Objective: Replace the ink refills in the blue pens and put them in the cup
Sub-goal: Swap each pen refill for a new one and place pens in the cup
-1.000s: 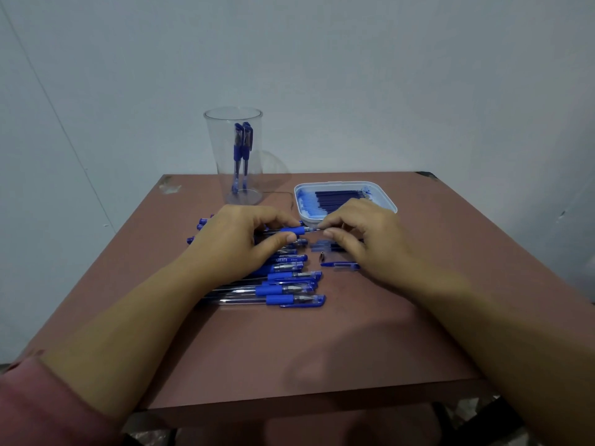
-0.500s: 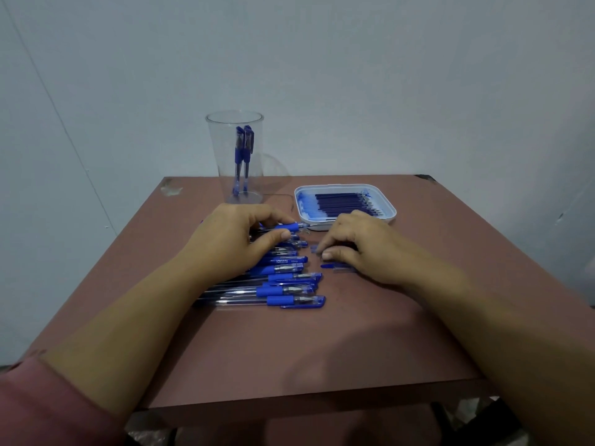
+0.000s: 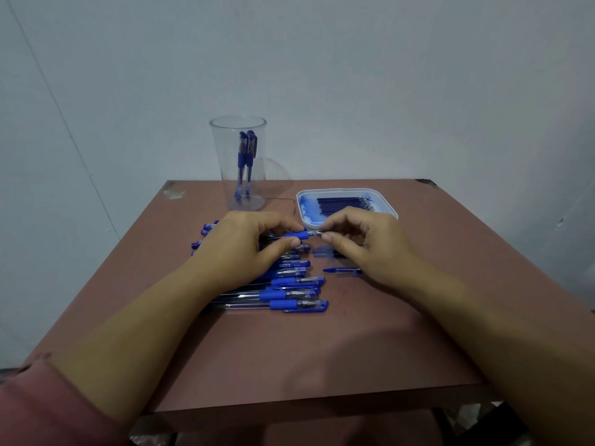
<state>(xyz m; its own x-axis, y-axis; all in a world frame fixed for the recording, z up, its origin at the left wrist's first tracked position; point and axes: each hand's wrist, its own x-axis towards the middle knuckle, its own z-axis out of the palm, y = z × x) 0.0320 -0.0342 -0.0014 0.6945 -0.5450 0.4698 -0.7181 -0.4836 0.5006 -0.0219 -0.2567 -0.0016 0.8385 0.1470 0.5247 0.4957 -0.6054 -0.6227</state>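
Pen (image 3: 297, 235) pinched between left fingers (image 3: 285, 243), right fingers (image 3: 336, 241).

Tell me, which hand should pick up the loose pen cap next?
Right, probably. The right hand lies just beside the loose cap and only pinches the tip of the pen. The left hand grips that pen's blue sleeve, farther from the cap.

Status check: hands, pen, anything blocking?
Left hand grips pen by blue grip. Right hand pinches its tip end. Two pens in cup. Nothing blocking.
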